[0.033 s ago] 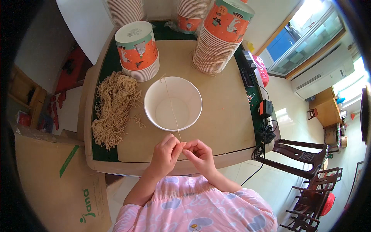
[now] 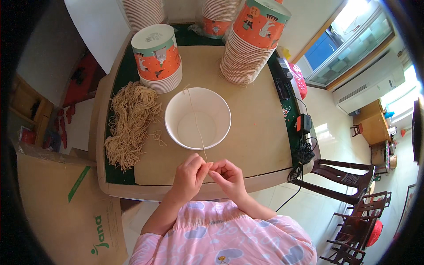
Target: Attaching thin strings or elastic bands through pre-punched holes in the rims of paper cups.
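My left hand (image 2: 187, 178) and my right hand (image 2: 229, 177) meet at the near edge of the table, fingertips pinched together. Between them they grip one end of a thin beige string (image 2: 195, 120). From my fingers the string runs away from me over the mouth of a white paper bucket (image 2: 221, 115), and its far end, with a small knot or loop, lies at the far rim. The bucket stands upright with its inside bare. Left of it lies a large loose bundle of beige string (image 2: 130, 126), with a few strands straying toward the bucket.
Upside-down stacked orange-and-green paper buckets (image 2: 157, 59) stand at the back left. A taller stack (image 2: 247, 57), with string around its rims, leans at the back right. Black cables (image 2: 304, 152) hang by the table's right edge, near a dark chair (image 2: 344, 176). A cardboard box (image 2: 62, 198) is at left.
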Demonstrator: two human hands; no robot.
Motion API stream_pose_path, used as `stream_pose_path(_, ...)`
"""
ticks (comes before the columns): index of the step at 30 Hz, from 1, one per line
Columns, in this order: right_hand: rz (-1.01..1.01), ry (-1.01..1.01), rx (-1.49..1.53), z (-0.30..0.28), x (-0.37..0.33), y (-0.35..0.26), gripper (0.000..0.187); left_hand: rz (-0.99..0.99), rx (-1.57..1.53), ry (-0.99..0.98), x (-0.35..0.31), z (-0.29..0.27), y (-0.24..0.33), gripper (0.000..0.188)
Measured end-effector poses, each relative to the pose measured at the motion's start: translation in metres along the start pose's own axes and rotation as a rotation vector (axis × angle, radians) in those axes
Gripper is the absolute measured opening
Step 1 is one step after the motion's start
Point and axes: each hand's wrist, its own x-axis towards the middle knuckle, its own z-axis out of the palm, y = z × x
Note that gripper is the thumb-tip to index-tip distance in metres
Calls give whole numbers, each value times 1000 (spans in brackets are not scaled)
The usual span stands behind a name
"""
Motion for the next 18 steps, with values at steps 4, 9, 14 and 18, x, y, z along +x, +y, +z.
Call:
stream_pose_path(4, 5, 15, -35, 0, -1, 2, 4, -50, 0, -15, -1, 0, 2, 27)
stream_pose_path(9, -4, 9, -47, -1, -1, 3, 4, -43, 2, -6, -2, 1, -3, 29)
stream_pose_path(14, 47, 109, 80, -1, 8, 4, 4, -1, 1, 19, 14, -9, 5, 22)
stream_pose_path(18, 28, 168, 146, -7, 27, 13, 4, 221, 142, 23, 51, -18, 13, 10)
